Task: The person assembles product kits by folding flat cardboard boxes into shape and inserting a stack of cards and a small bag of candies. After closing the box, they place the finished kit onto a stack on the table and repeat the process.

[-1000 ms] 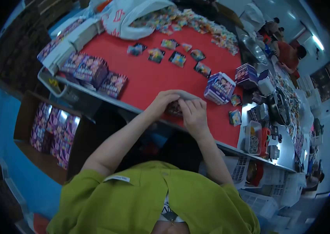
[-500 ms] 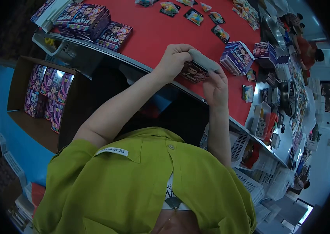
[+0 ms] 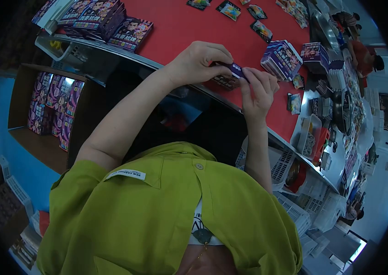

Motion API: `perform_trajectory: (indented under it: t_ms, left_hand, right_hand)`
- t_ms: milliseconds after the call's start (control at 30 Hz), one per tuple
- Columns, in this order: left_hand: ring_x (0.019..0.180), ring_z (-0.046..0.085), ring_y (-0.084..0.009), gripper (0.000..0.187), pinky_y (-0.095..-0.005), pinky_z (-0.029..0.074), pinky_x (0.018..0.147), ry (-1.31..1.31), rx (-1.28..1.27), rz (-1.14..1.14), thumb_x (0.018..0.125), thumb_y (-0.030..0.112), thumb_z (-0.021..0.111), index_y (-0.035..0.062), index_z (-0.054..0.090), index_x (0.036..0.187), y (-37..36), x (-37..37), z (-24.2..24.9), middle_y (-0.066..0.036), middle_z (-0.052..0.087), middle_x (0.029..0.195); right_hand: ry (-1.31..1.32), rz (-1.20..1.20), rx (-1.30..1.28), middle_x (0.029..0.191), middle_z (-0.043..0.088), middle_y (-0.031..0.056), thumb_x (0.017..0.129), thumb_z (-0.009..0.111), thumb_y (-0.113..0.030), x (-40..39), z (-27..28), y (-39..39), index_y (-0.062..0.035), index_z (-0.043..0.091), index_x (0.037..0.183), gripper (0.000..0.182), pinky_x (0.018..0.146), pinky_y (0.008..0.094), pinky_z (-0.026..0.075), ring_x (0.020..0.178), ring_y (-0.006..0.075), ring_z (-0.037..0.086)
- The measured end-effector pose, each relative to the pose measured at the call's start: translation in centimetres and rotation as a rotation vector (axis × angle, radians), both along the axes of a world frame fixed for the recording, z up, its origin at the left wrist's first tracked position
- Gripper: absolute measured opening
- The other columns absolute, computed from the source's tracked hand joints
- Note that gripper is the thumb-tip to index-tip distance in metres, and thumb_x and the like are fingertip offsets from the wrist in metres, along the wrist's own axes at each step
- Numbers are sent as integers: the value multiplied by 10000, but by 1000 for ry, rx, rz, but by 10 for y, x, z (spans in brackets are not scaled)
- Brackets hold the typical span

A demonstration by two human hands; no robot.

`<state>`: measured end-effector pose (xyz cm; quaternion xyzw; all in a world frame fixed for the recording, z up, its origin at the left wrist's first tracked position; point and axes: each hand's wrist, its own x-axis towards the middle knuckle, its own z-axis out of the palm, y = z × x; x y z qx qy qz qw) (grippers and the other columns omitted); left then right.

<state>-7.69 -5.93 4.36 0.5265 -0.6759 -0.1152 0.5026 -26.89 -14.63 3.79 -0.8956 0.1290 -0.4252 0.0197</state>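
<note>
A small printed card box point(image 3: 224, 82), dark with a purple top edge, is held upright between my hands over the near edge of the red tabletop. My left hand point(image 3: 202, 62) is closed on its left end, thumb and fingers at the top edge. From the other side, my right hand point(image 3: 259, 89) grips the right end with fingers bent over the top. Fingers cover much of the box. To the right of my right hand stands a stack of purple printed boxes point(image 3: 282, 60), with a small bag of colourful pieces point(image 3: 294, 104) nearer me.
More printed boxes point(image 3: 94, 20) are piled at the table's left, above a carton point(image 3: 24, 137) holding purple boxes. Small bags point(image 3: 229, 11) lie at the back of the red table point(image 3: 171, 27). A white bin point(image 3: 312, 133) stands right; people are farther off.
The pale grey flap at the box's top no longer shows; a purple top edge is visible there. Both hands have shifted their fingers onto that edge, and my right hand has moved slightly right.
</note>
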Motion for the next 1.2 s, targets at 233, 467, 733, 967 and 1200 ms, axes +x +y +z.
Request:
perform_trajectory:
  t_ms: [233,467,733,967,1200]
  left_hand:
    - [844,662,-158,93,-287,544,774,240,210,-52,787,115,703,50,700,853,-6,2,5,-64,683,852]
    - [1021,609,-207,211,-334,518,868,-60,-79,11,782,173,713,67,691,963,5,4,-19,-52,665,999]
    - [1262,296,-471,654,-527,423,883,-302,-45,401,648,172,749,52,466,1225,3,-46,-13,-236,267,1401]
    - [1247,338,-405,524,-531,405,883,-665,8,672,652,163,698,77,510,1133,19,54,6,-182,416,1271]
    - [1277,336,-396,571,-517,351,1016,-727,523,785,739,221,670,97,482,1264,28,109,-18,-183,456,1272]
  right_hand:
    - [-78,102,569,921,631,33,815,677,-114,3,3,1,-60,694,950,146,808,289,348,862,166,554]
    - [-4,98,87,1002,625,95,817,667,-80,-2,-10,-2,-46,687,1003,191,720,314,445,838,199,588]
    - [-152,148,507,1010,613,136,854,628,-41,25,1,1,1,629,1089,239,723,288,508,878,224,623]
    - [147,-313,124,1086,615,204,910,577,-283,-2,17,-114,43,540,1191,432,851,393,465,981,330,606]
    - [589,-685,91,1249,528,203,940,401,-494,-12,-14,-199,11,436,1306,624,979,489,347,1158,350,504]
